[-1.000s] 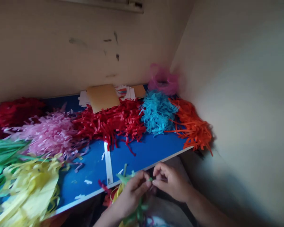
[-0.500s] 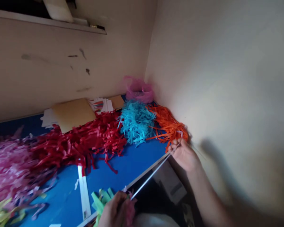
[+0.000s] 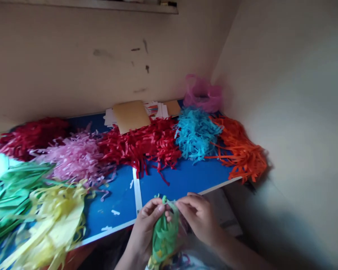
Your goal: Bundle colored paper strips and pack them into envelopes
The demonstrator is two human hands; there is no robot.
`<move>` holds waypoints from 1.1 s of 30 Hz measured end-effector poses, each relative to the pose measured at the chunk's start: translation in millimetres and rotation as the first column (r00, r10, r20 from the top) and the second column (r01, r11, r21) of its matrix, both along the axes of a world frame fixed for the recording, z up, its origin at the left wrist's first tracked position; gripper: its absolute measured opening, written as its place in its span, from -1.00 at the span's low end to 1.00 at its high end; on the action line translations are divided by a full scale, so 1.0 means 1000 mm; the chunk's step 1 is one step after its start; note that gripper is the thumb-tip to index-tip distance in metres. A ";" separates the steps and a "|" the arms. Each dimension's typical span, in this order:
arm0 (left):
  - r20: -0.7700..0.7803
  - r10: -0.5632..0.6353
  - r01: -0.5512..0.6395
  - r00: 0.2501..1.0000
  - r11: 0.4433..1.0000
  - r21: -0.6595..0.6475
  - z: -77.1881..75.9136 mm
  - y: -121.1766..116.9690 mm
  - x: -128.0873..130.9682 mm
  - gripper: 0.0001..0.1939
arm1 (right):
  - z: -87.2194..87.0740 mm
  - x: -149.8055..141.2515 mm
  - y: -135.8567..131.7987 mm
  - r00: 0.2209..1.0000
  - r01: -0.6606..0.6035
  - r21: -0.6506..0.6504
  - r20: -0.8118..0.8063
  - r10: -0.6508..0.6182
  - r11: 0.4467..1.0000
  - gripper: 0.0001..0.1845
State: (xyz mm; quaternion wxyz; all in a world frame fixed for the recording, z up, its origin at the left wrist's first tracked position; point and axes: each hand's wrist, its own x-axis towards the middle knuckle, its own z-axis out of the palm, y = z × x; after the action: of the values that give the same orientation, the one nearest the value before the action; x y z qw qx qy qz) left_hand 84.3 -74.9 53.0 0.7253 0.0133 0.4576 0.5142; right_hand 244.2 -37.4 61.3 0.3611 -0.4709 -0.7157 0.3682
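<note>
My left hand (image 3: 146, 225) grips a bundle of green paper strips (image 3: 165, 236), which hangs down below the table's front edge. My right hand (image 3: 197, 217) pinches the top of that bundle with its fingertips, close to my left fingers. Both hands hide the bundle's neck, so any tie there cannot be seen. Just beyond them lies a blue board table (image 3: 183, 180) with a white edge. A white ruler-like strip (image 3: 136, 189) lies across it, near my left hand.
Loose piles of dark red (image 3: 30, 137), pink (image 3: 76, 157), red (image 3: 138, 146), turquoise (image 3: 195, 133), orange (image 3: 239, 150), green (image 3: 14, 195) and yellow (image 3: 53, 221) paper fringe cover the table. Behind them are cardboard (image 3: 131, 116), papers (image 3: 154, 110) and a pink plastic bag (image 3: 202, 93). Walls close the back and right.
My right hand has come back from far right, where it stretched a thin white strip from the bundle, and now sits beside my left hand. The view has swung left.
</note>
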 end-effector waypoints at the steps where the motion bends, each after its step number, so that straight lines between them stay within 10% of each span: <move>1: 0.014 0.010 -0.010 1.000 1.000 0.011 0.000 -0.001 -0.001 -0.67 | -0.001 -0.001 0.002 1.000 0.012 0.032 0.017 -0.013 0.999 -0.71; 27: -0.022 0.040 -0.039 0.999 0.999 0.029 -0.002 -0.006 0.000 -0.64 | 0.005 -0.007 -0.004 0.980 -0.134 0.221 0.176 0.095 0.966 -0.73; 33: -0.562 0.089 0.103 0.822 0.948 0.300 -0.011 -0.013 0.000 -0.73 | 0.000 -0.007 -0.003 0.950 -0.182 -0.059 0.245 0.191 0.981 -0.81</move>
State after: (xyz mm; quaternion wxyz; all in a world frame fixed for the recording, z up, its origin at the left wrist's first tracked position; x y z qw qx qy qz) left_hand 84.7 -87.9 42.0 0.5459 0.2841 0.5640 0.5506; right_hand 237.6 -40.1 61.8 0.2234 -0.4499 -0.7901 0.3512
